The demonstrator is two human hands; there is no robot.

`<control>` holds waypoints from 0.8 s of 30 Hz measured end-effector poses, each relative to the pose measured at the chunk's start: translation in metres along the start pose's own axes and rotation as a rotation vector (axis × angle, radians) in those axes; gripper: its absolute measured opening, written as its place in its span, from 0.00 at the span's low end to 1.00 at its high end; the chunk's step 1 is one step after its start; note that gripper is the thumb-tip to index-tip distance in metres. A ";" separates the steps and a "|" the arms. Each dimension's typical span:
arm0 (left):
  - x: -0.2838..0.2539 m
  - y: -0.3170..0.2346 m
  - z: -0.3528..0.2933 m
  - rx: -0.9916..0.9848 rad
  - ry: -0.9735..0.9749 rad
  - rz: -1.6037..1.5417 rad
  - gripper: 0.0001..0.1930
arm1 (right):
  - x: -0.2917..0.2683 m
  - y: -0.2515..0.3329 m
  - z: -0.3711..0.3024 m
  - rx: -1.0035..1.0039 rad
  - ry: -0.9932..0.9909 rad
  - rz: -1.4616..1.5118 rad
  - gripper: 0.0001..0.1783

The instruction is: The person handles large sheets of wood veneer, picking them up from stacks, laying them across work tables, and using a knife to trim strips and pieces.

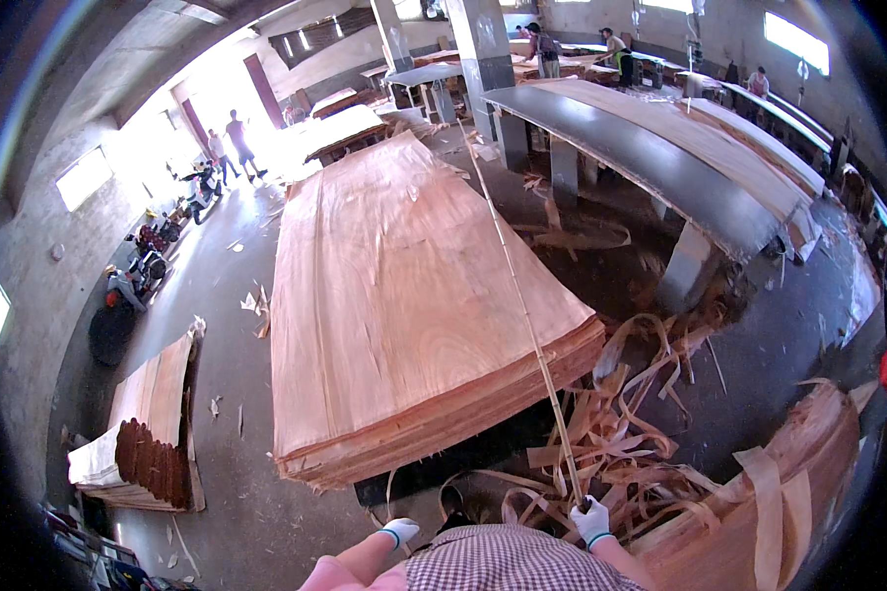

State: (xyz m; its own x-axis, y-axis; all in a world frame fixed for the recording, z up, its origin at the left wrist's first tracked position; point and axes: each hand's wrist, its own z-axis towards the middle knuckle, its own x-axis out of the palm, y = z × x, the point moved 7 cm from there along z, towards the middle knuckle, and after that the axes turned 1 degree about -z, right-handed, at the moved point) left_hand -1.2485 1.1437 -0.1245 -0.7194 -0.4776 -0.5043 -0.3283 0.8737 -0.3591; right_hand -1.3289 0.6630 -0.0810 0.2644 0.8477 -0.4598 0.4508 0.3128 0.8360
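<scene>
Near the lower edge, the white-gloved right hand (590, 520) has its grip closed around the end of a long, thin pole (539, 353); whether the grip of the left hand (401, 533) is open or closed, I cannot tell. The pole slants away across the right side of a thick stack of wood sheets (404, 315). Curled strips (601, 419) lie beside it, and a dark-topped surface (650, 153) stands farther right.

Motorbikes (151, 264) are standing along the floor's (225, 345) left edge, beside the wall (30, 256). Two people (238, 141) are standing farther back. A square pillar (476, 64) is rising near the long dark table's (660, 163) far left corner.
</scene>
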 end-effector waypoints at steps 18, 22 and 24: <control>0.046 -0.127 0.044 0.154 -0.023 0.101 0.20 | -0.067 -0.042 -0.020 -0.084 0.184 -0.155 0.11; 0.045 -0.146 0.040 0.145 -0.058 0.041 0.18 | -0.075 -0.043 0.013 -0.165 0.203 -0.376 0.16; 0.037 -0.140 0.036 0.078 -0.080 -0.057 0.18 | -0.068 -0.037 0.034 -0.226 0.226 -0.462 0.18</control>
State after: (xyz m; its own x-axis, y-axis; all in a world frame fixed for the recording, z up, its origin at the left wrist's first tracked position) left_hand -1.2072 1.0007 -0.1214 -0.6490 -0.5351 -0.5409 -0.3164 0.8363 -0.4477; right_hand -1.3347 0.5792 -0.0913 -0.1178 0.6635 -0.7389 0.2760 0.7366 0.6175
